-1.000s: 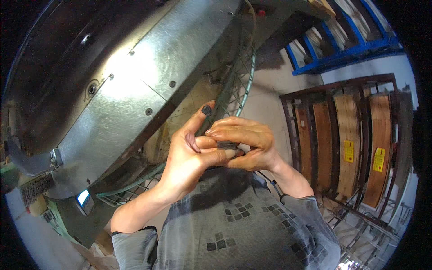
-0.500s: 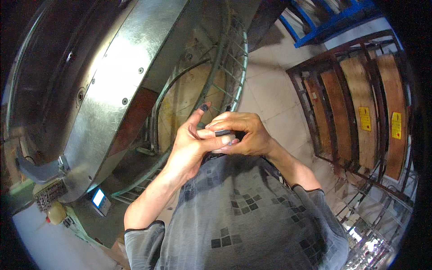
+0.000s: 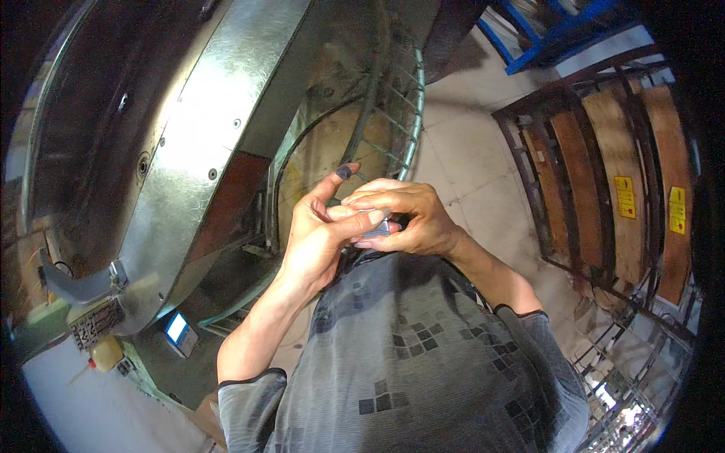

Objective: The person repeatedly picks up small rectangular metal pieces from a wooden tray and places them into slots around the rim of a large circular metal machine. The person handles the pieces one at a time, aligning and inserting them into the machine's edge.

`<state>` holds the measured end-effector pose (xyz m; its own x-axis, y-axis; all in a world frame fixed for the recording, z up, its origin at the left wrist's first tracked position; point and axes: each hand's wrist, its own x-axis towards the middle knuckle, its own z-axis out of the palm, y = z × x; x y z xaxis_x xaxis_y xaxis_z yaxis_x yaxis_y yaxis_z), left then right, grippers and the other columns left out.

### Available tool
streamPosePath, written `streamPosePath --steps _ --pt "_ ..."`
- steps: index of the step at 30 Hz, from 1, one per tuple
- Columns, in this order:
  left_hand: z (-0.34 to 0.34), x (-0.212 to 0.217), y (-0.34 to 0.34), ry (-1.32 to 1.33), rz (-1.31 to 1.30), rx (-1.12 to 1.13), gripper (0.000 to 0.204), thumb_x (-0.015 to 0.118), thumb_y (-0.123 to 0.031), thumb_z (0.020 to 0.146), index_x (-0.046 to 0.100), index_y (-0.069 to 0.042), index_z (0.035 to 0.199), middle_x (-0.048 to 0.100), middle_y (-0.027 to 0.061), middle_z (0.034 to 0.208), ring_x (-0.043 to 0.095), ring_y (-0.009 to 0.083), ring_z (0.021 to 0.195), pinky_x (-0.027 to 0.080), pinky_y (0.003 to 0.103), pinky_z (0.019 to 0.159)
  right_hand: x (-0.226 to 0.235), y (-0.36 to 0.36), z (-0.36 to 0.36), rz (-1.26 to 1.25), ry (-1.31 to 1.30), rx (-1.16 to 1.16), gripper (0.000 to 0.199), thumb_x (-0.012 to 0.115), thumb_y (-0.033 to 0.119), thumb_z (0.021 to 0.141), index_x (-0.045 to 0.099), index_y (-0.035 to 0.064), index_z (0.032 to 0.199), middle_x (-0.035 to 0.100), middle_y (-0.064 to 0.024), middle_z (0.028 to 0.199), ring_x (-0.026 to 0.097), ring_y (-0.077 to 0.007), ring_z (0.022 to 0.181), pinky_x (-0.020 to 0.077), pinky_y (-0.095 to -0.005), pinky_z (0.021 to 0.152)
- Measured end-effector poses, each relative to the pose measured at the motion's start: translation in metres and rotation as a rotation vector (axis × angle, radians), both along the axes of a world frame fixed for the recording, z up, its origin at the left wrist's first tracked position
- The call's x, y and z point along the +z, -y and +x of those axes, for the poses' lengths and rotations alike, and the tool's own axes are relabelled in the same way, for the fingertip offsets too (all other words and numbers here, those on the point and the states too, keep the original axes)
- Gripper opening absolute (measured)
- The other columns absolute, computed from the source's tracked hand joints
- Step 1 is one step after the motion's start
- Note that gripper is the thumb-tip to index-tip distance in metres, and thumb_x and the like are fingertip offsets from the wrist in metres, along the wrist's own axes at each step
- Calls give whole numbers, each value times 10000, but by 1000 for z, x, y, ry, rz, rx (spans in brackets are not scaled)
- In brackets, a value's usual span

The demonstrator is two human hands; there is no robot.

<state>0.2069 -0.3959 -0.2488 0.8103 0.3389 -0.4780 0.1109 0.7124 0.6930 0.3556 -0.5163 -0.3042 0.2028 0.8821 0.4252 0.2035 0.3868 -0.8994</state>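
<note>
Close in front of my grey shirt, my two hands meet around a small grey, ribbed piece (image 3: 375,229), mostly covered by fingers. Its kind does not show. My left hand (image 3: 317,226) lays its thumb across the piece, while its index finger points up and away, a dark wrap (image 3: 343,172) around that fingertip. From the other side, my right hand (image 3: 419,219) curls its fingers and thumb about the same piece, so both hands are closed on it.
A large machine with a shiny metal panel (image 3: 204,113) fills the left. Below it are a small lit screen (image 3: 178,330) and a yellowish bottle (image 3: 106,355). A curved green rail (image 3: 415,128) stands ahead. Dark racks with brown boards (image 3: 612,174) and a blue frame (image 3: 536,45) are at right.
The left thumb now lies over the piece, and more of its grey ribbed face shows between the hands. The surroundings have shifted slightly to the right in view.
</note>
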Motion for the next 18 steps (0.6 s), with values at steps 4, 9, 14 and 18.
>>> streamPosePath --steps 4,9,14,18 --pt "0 3 -5 25 -2 -6 737 698 81 929 287 67 1540 771 214 1011 771 254 923 614 322 831 2 -3 4 -24 27 0 537 916 82 738 694 50 1226 729 -171 1182 728 -314 1071 574 -383 922" --pt "1 4 -11 54 8 3 717 680 92 928 297 68 1534 768 209 1003 769 265 940 612 328 832 3 -9 8 -26 66 3 562 927 95 722 692 55 1232 728 -169 1183 730 -307 1045 579 -377 881" --pt "2 3 -15 39 -1 0 741 690 88 909 291 82 1534 770 183 971 767 247 900 605 322 792 0 -15 10 10 74 11 583 938 112 709 693 65 1236 730 -157 1195 730 -301 1044 581 -370 865" --pt "2 0 -19 8 18 2 747 694 86 897 292 102 1527 766 148 925 758 221 847 589 302 742 0 -16 11 -2 81 21 596 942 123 706 691 73 1244 730 -152 1201 729 -306 1059 578 -374 884"
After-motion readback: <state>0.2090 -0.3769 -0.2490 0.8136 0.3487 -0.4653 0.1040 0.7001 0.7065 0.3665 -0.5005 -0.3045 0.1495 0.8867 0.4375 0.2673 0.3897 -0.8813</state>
